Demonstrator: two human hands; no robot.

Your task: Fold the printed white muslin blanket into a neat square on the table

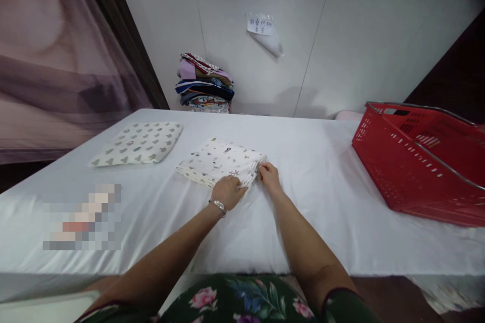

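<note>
A white folded cloth [215, 159] printed with small figures lies flat near the middle of the white-covered table [314, 212]. At its near right corner, my left hand [228, 193] is closed on the edge, thumb pointing right. My right hand [269, 175] pinches the layered right edge, its fingertips partly hidden. Farther left rests a second folded cloth [140, 144], cream with grey shapes, apart from both hands.
A red plastic basket [401, 176] with metal handles stands at the table's right. Beyond the far edge rises a stack of folded fabrics [206, 83] by the wall. A pixelated patch [85, 217] covers something at the left front. A curtain [76, 75] hangs at left.
</note>
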